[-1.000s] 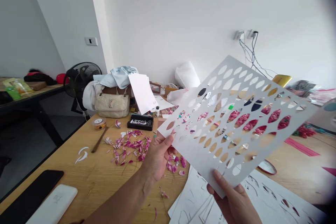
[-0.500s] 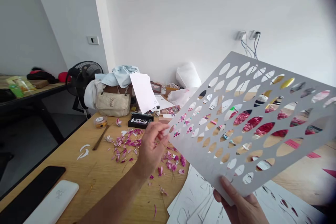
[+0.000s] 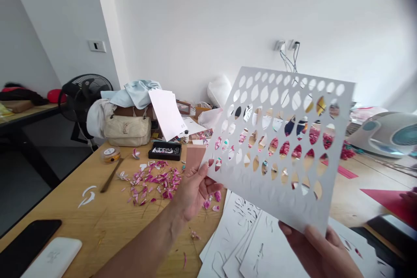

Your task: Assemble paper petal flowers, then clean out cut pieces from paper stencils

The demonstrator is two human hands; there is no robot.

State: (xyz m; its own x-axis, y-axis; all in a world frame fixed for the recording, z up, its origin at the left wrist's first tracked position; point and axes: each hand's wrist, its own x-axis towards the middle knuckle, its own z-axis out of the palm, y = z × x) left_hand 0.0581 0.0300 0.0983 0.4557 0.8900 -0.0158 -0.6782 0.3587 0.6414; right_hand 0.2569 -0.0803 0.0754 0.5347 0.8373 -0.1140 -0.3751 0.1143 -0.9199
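A white sheet of paper with rows of leaf-shaped cutouts [image 3: 276,191] is held up, tilted, above the table. My left hand [image 3: 195,191] pinches its lower left corner between thumb and fingers. At the lower right, my right hand [image 3: 322,247] grips the bottom edge, thumb in front. Through the holes I see parts of the wall and of red and pink things behind. Several papers with cut line patterns [image 3: 241,234] lie under the sheet. Loose pink petals [image 3: 156,182] are scattered left of my left hand.
A black box [image 3: 165,150], a wooden stick [image 3: 111,176], a round tub [image 3: 110,155] and a beige handbag [image 3: 127,130] are on the table's far left part. A black phone [image 3: 31,243] and a white power bank [image 3: 54,258] lie near left. A white-and-teal appliance [image 3: 384,134] stands right.
My left hand has closed on the sheet's left corner. The sheet has turned to a more upright, face-on angle, and the view has shifted to the right.
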